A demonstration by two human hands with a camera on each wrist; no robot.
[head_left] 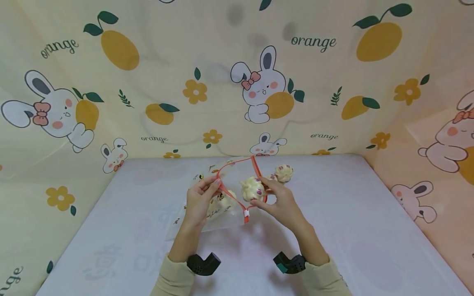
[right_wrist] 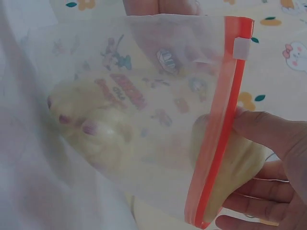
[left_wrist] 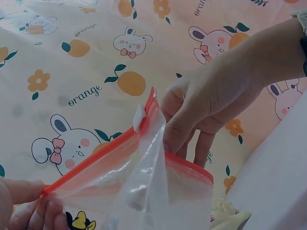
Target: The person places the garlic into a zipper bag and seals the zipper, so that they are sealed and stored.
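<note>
My left hand (head_left: 198,201) pinches the red zip edge of a clear printed zip bag (head_left: 207,222), whose mouth gapes. My right hand (head_left: 283,203) holds a cream garlic bulb (head_left: 253,189) with purple marks between thumb and fingers at that mouth. In the right wrist view this garlic bulb (right_wrist: 242,167) is partly past the red strip, and another garlic bulb (right_wrist: 100,134) lies inside the bag, blurred by the plastic. A white slider (left_wrist: 139,118) sits near one end of the zip. In the left wrist view the plastic hides the bulb in my right hand.
On the white table (head_left: 352,230), a garlic bulb (head_left: 284,173) lies beyond my right hand, with another garlic bulb (head_left: 272,177) beside it, partly hidden by the fingers. A patterned cloth wall (head_left: 222,53) with rabbits and oranges borders the table at the back and sides.
</note>
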